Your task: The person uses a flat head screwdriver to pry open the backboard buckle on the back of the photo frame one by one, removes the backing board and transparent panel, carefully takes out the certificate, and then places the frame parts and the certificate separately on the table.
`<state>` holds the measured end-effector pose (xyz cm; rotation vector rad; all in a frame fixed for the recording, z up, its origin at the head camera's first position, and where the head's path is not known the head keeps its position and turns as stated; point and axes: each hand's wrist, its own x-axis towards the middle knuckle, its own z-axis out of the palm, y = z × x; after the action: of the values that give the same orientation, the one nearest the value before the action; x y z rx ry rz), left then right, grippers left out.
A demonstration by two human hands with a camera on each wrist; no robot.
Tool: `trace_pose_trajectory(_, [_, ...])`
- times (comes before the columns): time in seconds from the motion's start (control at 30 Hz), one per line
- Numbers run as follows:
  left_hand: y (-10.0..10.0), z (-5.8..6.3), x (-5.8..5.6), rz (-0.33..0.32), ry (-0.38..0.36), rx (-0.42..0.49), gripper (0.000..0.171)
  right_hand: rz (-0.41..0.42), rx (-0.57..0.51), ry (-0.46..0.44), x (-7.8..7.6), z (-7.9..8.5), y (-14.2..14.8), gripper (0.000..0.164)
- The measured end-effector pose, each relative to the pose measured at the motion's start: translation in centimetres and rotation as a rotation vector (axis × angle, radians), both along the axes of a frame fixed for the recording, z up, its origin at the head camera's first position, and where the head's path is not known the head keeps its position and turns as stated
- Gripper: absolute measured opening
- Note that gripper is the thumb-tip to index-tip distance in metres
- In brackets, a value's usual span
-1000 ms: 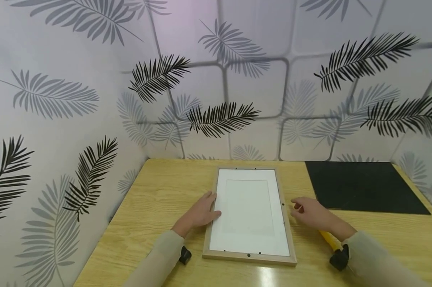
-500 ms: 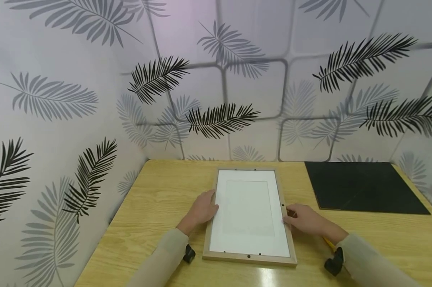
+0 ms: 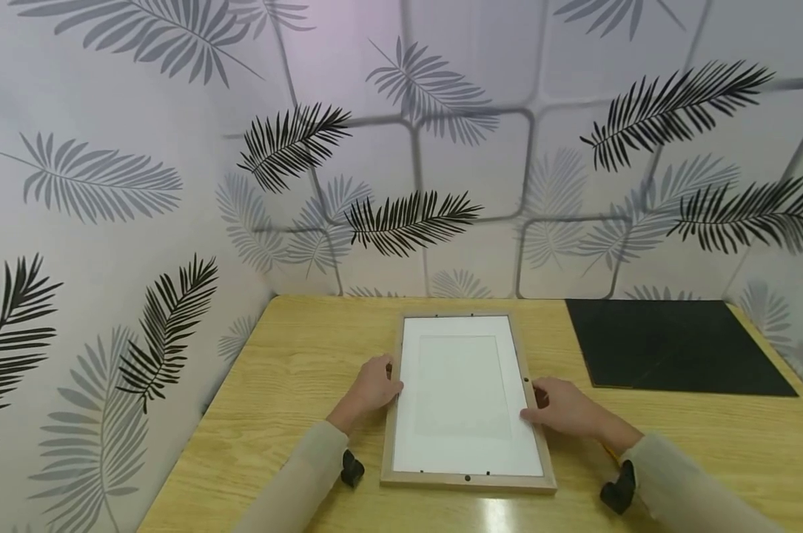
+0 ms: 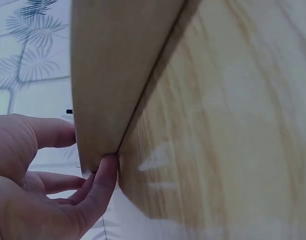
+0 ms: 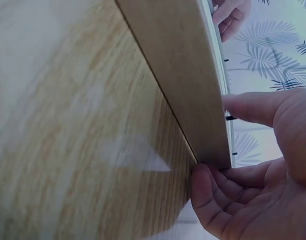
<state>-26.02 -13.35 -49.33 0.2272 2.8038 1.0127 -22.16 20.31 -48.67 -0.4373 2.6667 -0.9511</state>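
Note:
A light wooden picture frame (image 3: 468, 485) lies on the table, with a white mat board (image 3: 464, 451) inside its border and small dark tabs along the inner edges. My left hand (image 3: 369, 386) grips its left side, the thumb on the top face. In the left wrist view the fingertips (image 4: 109, 167) curl to the lower edge, by the tabletop. On the opposite side my right hand (image 3: 564, 406) holds the frame likewise, its thumb over the border. The right wrist view shows the fingertips (image 5: 202, 182) at the bottom edge of the wooden side (image 5: 183, 75).
A flat black board (image 3: 681, 344) lies at the back right of the wooden table (image 3: 308, 333). Something thin and yellow (image 3: 610, 450) is mostly hidden beneath the right forearm. Patterned walls (image 3: 468, 259) rise behind the table and at its left.
My right hand has come left from beside the picture frame and taken hold of its right side. The left fingers have curled round the left edge. The frame has shifted slightly towards me.

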Motion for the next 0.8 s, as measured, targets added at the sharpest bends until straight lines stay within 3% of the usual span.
trace_pose_trajectory(0.17, [-0.1,-0.2,0.1,0.005,-0.021,0.096,0.005,-0.014,0.012,0.036,0.2,-0.2,-0.1,0.037])
trace_pose_trajectory(0.33, [0.0,-0.3,0.3,0.021,0.002,0.155,0.012,-0.082,0.037,0.037,0.2,-0.5,-0.6,0.03])
trace_pose_trajectory(0.4, [0.0,-0.3,0.5,0.041,-0.02,0.181,0.019,-0.114,0.045,0.03,0.2,-0.5,-0.9,0.034])
trace_pose_trajectory(0.6, [0.0,-0.3,0.9,0.076,-0.088,0.279,0.046,-0.21,0.119,0.025,-0.2,-1.1,-2.1,0.071])
trace_pose_trajectory(0.8, [-0.8,-0.5,1.0,0.038,-0.093,0.362,0.056,-0.221,0.137,0.051,-0.3,-1.3,-2.6,0.074])
